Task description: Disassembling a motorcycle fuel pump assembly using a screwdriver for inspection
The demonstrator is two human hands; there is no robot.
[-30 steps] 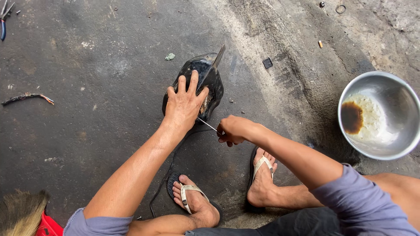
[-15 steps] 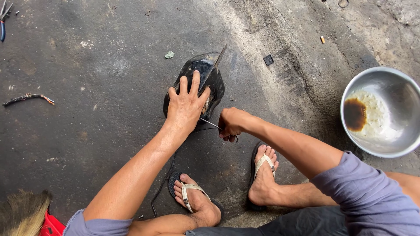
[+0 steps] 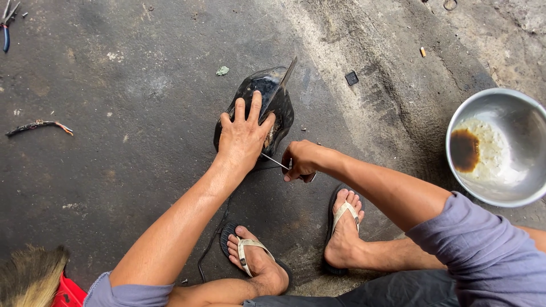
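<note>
So there's this black, shiny curved part [image 3: 267, 108] lying on the dark concrete floor [image 3: 125, 142], roughly mid-floor toward the far side. The left hand [image 3: 244, 136] is pressed flat on top of it, fingers spread and pointing away, arm stretched straight out. The right hand [image 3: 301, 161] is clenched around a thin metal tool [image 3: 274, 162], its tip poking in under the left palm at the part's near edge, forearm coming in from the right with the wrist bent. Both feet in flip-flops [image 3: 250, 253] sit just behind. A steel bowl [image 3: 512, 108] with brown liquid sits off by the right edge, pliers [image 3: 7, 25] at the far-left corner.
</note>
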